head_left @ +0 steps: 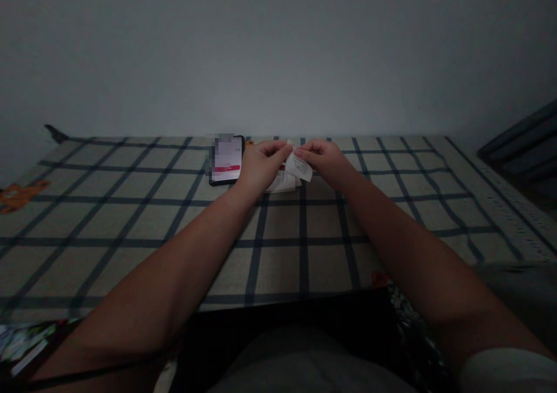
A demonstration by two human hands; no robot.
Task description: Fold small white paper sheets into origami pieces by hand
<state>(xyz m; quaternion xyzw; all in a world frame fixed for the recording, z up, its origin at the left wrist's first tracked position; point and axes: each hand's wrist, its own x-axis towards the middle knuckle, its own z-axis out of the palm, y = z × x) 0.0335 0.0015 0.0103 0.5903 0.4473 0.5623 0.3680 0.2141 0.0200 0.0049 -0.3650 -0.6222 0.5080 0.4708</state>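
Both my hands meet over the far middle of a checked cloth, pinching a small white piece of paper (301, 168) with faint print on it. My left hand (262, 163) grips its upper left edge between thumb and fingers. From the other side, my right hand (324, 159) has thumb and fingertips closed on the same piece. Beneath it, partly hidden by my left hand, are more white papers (282, 182) with a bit of red showing. Just left of my left hand lies a phone (227, 163) with a lit screen, partly blurred out.
The checked cloth (195, 224) covers the surface up to a plain wall (278, 50). An orange patch (24, 195) shows at the left. A dark slatted object (522, 143) stands at the right, and something colourful and shiny (26, 343) lies at the lower left.
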